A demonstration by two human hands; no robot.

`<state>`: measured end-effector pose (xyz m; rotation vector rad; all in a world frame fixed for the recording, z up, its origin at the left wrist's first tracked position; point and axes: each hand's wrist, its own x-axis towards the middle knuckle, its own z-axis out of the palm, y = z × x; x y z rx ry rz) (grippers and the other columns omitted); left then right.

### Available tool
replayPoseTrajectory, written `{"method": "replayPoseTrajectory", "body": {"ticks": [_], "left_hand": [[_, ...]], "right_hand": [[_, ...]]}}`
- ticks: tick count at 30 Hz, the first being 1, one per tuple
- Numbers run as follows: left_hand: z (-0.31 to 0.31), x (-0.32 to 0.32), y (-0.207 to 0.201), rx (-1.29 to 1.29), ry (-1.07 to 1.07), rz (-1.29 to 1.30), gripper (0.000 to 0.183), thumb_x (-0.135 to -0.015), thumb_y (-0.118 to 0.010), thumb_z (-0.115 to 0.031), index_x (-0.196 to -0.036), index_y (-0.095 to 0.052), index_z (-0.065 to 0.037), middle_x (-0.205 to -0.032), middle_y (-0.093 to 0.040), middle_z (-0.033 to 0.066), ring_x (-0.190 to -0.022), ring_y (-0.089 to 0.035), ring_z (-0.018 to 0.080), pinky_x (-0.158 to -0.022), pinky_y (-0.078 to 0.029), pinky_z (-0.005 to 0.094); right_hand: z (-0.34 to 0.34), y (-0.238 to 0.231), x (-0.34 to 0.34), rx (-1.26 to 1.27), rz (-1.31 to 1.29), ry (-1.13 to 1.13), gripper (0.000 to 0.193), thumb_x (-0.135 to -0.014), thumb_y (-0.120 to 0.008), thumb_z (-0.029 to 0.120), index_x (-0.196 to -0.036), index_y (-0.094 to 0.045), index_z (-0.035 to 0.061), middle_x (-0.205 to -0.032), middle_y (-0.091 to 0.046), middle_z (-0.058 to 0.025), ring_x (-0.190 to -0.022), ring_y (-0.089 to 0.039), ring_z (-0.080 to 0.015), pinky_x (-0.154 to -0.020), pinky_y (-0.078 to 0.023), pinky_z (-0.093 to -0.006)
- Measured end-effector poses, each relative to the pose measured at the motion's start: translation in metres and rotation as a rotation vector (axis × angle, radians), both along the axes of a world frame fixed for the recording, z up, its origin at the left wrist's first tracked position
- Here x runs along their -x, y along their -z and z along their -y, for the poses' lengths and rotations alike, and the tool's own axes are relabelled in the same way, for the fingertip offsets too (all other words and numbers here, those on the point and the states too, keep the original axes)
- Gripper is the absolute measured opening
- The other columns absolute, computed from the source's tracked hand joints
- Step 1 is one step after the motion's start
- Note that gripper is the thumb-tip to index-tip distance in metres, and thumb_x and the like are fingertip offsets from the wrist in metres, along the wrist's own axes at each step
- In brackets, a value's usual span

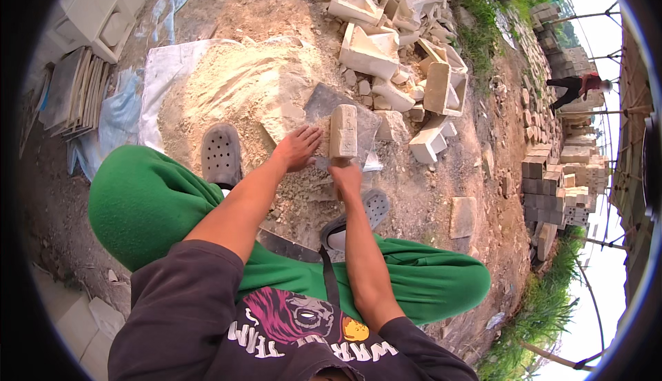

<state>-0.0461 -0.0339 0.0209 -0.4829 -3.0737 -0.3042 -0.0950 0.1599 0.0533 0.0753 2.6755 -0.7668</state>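
Note:
A pale, dusty rectangular block [343,131] with marks pressed into its top lies lengthwise away from me, over a dark grey plate [324,102]. My right hand [345,177] is closed at the block's near end; its fingers hide the part they grip. Left of the block, my left hand [299,148] is palm down over the crumbled rubble, fingers stretched out and holding nothing. Between the two hands is a small grey flat piece [321,164], partly covered. Light crushed powder [234,84] is spread on a white sheet [155,98] ahead and to the left.
Broken cast pieces [369,50] are heaped beyond the block to the right. My shoes [221,153] stand on either side of my forearms. A flat slab [463,217] lies at the right. Stacked blocks [552,188] and a person [579,88] are farther right; leaning boards [76,98] are at the left.

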Motion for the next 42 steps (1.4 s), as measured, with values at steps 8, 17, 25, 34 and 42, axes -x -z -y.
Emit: {"method": "replayPoseTrajectory", "body": {"ticks": [8,17,25,34,42], "left_hand": [[0.01,-0.024,0.008,0.01,0.097,0.051,0.072,-0.092,-0.059,-0.046,-0.144,-0.045,0.002,-0.155,-0.042,0.0139,-0.146,-0.035,0.0266,-0.123,-0.021,0.044],[-0.006,-0.013,-0.005,0.037,-0.071,0.044,0.07,-0.093,-0.058,-0.046,-0.141,-0.047,0.003,-0.153,-0.044,0.0146,-0.144,-0.037,0.027,-0.123,-0.02,0.045],[0.02,-0.006,-0.008,0.15,-0.249,-0.071,0.07,-0.091,-0.059,-0.042,-0.146,-0.041,-0.001,-0.158,-0.034,0.0176,-0.149,-0.026,0.0286,-0.122,-0.015,0.0517],[0.032,-0.001,-0.036,-0.02,-0.585,0.239,0.087,-0.084,-0.066,-0.054,-0.152,-0.033,-0.011,-0.161,-0.023,0.021,-0.146,-0.027,0.0369,-0.114,-0.024,0.0613],[0.039,0.007,-0.026,-0.07,-0.533,0.141,0.082,-0.081,-0.071,-0.049,-0.148,-0.042,-0.012,-0.154,-0.036,0.0232,-0.136,-0.041,0.0413,-0.105,-0.038,0.0543]], "right_hand": [[0.008,-0.025,0.009,0.232,-0.085,0.123,0.039,-0.07,-0.076,0.028,-0.092,-0.073,-0.004,-0.085,-0.073,-0.0235,-0.084,-0.073,-0.0359,-0.076,-0.056,-0.0412],[-0.003,0.003,0.002,0.05,0.16,0.052,0.043,-0.069,-0.075,0.03,-0.097,-0.073,-0.0024,-0.096,-0.072,-0.0256,-0.094,-0.071,-0.0401,-0.082,-0.056,-0.0445],[0.022,-0.047,-0.009,0.218,0.003,-0.047,0.041,-0.07,-0.074,0.029,-0.092,-0.072,-0.0055,-0.084,-0.073,-0.0232,-0.081,-0.073,-0.0342,-0.074,-0.056,-0.0401],[0.019,-0.032,-0.003,0.002,0.176,-0.003,0.046,-0.07,-0.072,0.033,-0.102,-0.073,0.0007,-0.097,-0.072,-0.0262,-0.098,-0.069,-0.0417,-0.085,-0.054,-0.0459],[0.022,-0.025,-0.015,0.145,0.122,-0.011,0.047,-0.07,-0.073,0.033,-0.1,-0.072,-0.0028,-0.095,-0.073,-0.025,-0.091,-0.071,-0.0394,-0.08,-0.056,-0.0437]]}}
